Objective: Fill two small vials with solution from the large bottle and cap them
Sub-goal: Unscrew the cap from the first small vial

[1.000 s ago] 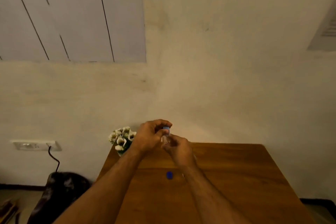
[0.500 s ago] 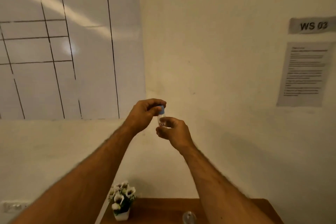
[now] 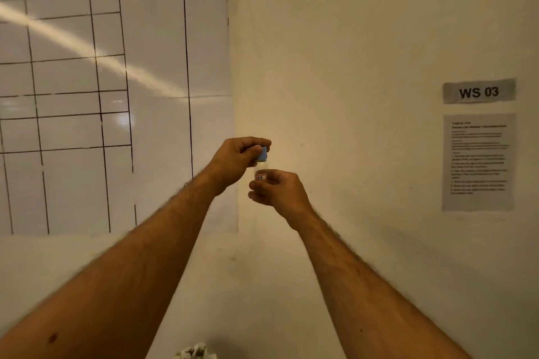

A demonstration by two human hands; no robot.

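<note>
Both hands are raised in front of the wall, just to the right of the whiteboard (image 3: 116, 96). The right hand (image 3: 280, 189) pinches the body of a small vial (image 3: 261, 172) with a red-edged label, held upright. The left hand (image 3: 236, 159) grips the blue cap (image 3: 262, 153) on top of this vial — fingers closed around it.

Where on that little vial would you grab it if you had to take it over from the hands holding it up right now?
Grip the clear glass band of the vial from its open right side. The left hand covers the blue cap from the left; the right hand wraps its lower part from below. It stands upright, so pinch across its round sides.
</note>
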